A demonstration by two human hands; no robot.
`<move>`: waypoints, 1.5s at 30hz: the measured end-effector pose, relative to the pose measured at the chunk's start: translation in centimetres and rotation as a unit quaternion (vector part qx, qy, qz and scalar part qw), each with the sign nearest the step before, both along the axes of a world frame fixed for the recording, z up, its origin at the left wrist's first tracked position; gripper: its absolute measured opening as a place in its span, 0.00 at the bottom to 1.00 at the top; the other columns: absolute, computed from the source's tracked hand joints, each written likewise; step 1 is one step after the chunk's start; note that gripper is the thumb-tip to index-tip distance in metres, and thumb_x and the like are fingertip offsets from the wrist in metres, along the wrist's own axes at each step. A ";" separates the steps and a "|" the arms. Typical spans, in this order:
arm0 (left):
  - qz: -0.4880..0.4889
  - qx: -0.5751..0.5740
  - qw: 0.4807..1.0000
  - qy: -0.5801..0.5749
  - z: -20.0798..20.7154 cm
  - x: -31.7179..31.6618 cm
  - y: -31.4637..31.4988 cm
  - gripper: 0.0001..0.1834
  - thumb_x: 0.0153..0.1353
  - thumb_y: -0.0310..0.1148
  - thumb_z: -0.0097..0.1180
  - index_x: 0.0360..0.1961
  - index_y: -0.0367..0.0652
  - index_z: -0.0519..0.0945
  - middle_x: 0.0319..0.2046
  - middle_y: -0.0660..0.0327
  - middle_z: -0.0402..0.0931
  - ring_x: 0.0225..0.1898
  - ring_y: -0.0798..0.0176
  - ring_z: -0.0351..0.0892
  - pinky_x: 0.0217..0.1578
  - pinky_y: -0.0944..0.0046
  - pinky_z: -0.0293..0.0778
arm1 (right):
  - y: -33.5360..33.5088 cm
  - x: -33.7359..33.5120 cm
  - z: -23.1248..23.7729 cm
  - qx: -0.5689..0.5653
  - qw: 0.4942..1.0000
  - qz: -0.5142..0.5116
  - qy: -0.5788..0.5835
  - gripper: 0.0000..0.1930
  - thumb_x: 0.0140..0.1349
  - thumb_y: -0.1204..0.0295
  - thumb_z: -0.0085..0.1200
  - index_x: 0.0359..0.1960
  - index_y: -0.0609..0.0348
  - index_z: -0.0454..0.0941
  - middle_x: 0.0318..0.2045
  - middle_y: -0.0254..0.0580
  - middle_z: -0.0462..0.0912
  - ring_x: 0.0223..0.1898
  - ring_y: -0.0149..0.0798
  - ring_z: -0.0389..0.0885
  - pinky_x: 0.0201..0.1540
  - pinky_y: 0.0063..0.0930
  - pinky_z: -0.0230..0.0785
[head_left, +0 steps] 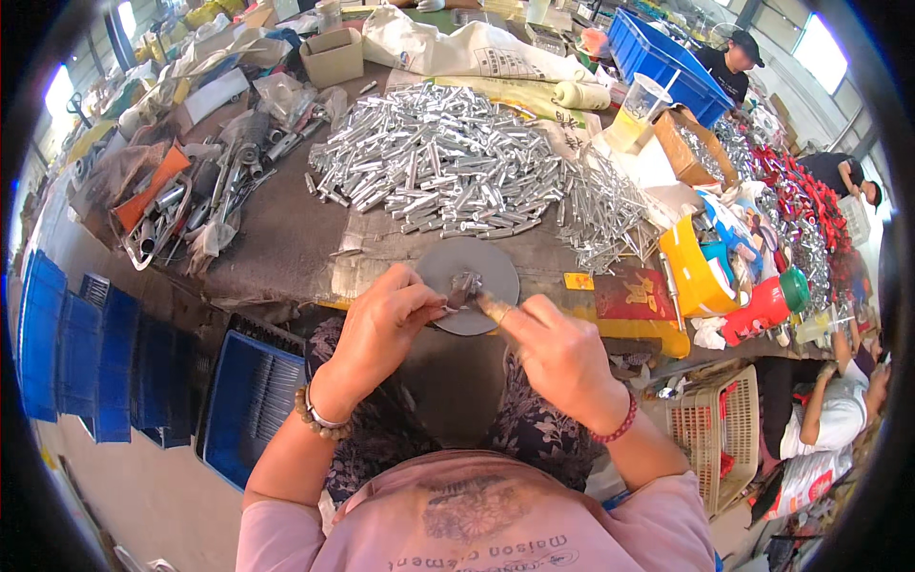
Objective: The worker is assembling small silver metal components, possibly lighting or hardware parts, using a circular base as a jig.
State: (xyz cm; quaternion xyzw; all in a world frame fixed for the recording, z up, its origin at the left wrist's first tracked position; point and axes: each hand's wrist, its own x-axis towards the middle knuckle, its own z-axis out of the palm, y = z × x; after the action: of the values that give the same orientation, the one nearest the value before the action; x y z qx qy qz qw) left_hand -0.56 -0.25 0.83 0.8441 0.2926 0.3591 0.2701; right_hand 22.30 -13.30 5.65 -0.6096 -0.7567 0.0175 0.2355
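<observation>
My left hand [386,324] is closed in a pinch at the near left rim of a round grey disc [496,270]. What its fingertips hold is too small to make out. From the right, my right hand [562,353] reaches over the disc with its fingers drawn together, tan wrapping on the foremost one. Whatever it grips is hidden. Between the two sets of fingertips, a small dark metal fixture [464,284] stands up from the disc's middle. Just beyond lies a broad heap of short silver metal tubes [438,157], with thinner metal pins [605,214] to its right.
Plastic-wrapped metal parts [238,157] lie at the left. A yellow container [694,267], a red bottle [758,310] and a drink cup [634,114] stand at the right. Blue crates [253,400] sit low left, a beige basket [710,434] low right. Several people work along the right.
</observation>
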 end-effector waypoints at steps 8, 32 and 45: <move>0.012 0.001 1.000 0.011 -0.2 0.3 0.6 0.09 0.60 0.23 0.76 0.42 0.39 0.91 0.36 0.55 0.79 0.37 0.49 0.83 0.40 0.56 0.78 | 3.7 2.4 -1.0 0.025 0.998 -0.015 0.058 0.26 0.60 0.79 0.64 0.62 0.49 0.86 0.41 0.45 0.82 0.43 0.53 0.86 0.45 0.47 0.80; 0.085 -0.379 0.905 -0.172 -2.8 0.6 -5.0 0.30 0.80 0.25 0.55 0.80 0.43 0.67 0.42 0.60 0.87 0.35 0.73 0.82 0.35 0.70 0.82 | -0.9 -3.1 -3.8 -0.333 0.819 -0.037 0.466 0.14 0.76 0.72 0.64 0.58 0.65 0.78 0.28 0.33 0.83 0.25 0.22 0.77 0.28 0.20 0.71; 0.055 -0.430 0.848 -0.305 -2.3 -3.8 -5.4 0.35 0.71 0.26 0.70 0.75 0.42 0.66 0.39 0.67 0.80 0.35 0.76 0.77 0.34 0.72 0.75 | -1.4 -5.8 -3.9 -0.191 0.901 0.034 0.389 0.21 0.73 0.78 0.67 0.65 0.62 0.78 0.37 0.41 0.89 0.35 0.30 0.86 0.37 0.28 0.80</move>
State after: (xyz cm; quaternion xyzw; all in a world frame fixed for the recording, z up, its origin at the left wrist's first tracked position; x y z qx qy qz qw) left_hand -4.32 -5.69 -1.45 0.4740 0.3668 0.4506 0.6616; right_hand 16.47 -14.67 1.71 -0.5614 -0.6074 0.4053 0.3893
